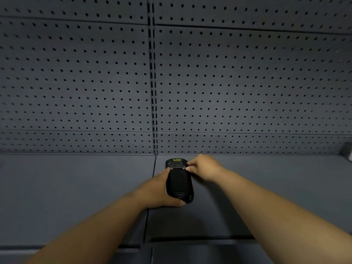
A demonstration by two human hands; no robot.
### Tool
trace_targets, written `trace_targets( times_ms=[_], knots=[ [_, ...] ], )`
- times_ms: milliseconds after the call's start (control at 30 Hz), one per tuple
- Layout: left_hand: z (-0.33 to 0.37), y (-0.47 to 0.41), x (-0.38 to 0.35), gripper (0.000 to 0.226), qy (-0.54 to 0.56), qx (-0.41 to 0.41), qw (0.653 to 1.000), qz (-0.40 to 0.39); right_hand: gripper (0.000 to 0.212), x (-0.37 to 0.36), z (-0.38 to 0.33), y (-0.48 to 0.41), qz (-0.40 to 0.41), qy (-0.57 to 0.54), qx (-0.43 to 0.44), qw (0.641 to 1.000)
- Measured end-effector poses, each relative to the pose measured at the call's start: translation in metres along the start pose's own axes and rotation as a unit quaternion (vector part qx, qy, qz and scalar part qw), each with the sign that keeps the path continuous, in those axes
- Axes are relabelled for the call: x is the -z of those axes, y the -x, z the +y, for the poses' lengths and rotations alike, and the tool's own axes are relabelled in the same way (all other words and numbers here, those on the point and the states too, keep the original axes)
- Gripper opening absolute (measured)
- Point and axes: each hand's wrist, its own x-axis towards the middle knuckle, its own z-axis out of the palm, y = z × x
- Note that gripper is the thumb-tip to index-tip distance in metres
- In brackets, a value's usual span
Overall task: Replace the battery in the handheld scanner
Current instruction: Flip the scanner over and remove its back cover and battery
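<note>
The black handheld scanner point(179, 182) lies back side up over the grey shelf point(76, 187), its head with a yellow label pointing away from me. My left hand point(161, 191) wraps its left side, with the thumb under the near end and a fingertip at the upper left edge of the back cover. My right hand point(202, 167) pinches the scanner's upper right edge, near the line where the cover meets the head. No loose battery is in view.
A grey pegboard wall point(228, 82) rises right behind the shelf, split by a slotted upright point(153, 82). A seam point(152, 187) runs between two shelf panels under the scanner. A pale object point(347, 151) sits at the far right edge.
</note>
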Motion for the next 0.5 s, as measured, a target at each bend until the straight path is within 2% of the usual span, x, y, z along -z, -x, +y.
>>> trace_targets(
  times_ms=[267,500],
  knots=[
    [0.0,-0.004,0.004,0.093,-0.093,0.032,0.995,0.002,0.033,0.006,-0.004,-0.015,0.008,0.1,0.032,0.994],
    [-0.002,-0.005,0.006,0.096,-0.125,0.036,0.992,0.005,0.026,0.002,-0.003,-0.021,0.007,0.181,0.065,0.981]
  ],
)
